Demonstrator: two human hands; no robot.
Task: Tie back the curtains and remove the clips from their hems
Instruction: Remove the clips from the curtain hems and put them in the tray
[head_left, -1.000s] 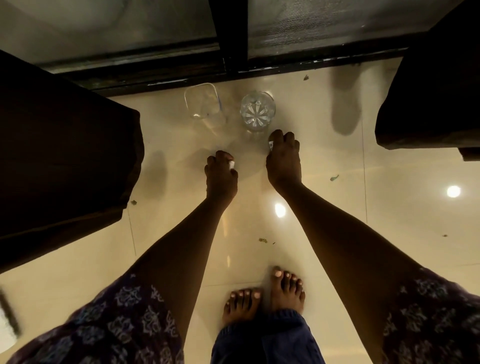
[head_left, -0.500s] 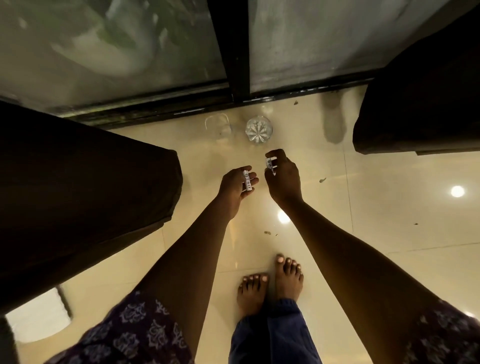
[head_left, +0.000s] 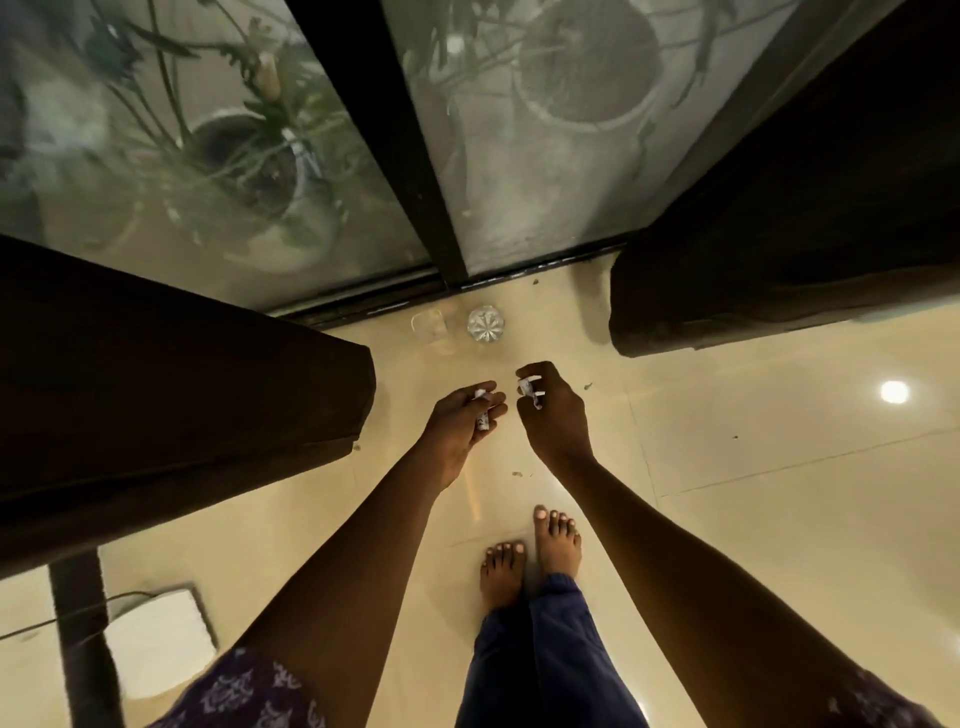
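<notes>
Two dark curtains hang in front of a glass sliding door: the left curtain (head_left: 171, 395) has its hem beside my left forearm, the right curtain (head_left: 779, 260) hangs at the upper right. My left hand (head_left: 457, 423) holds a small white patterned clip (head_left: 118, 413) in its curled fingers. My right hand (head_left: 553, 410) pinches another white clip (head_left: 527, 389) between thumb and fingers. Both hands hover over the floor, close together, apart from both curtains.
A clear square container (head_left: 430, 326) and a clear round glass jar (head_left: 485, 325) stand on the cream tiled floor (head_left: 779, 493) by the door track. My bare feet (head_left: 530, 561) are below the hands. A white object (head_left: 156, 639) and a dark post stand at lower left.
I have risen from a crouch: the hands moved up and away from the two containers, each still holding a clip, and the view now takes in more of the glass door.
</notes>
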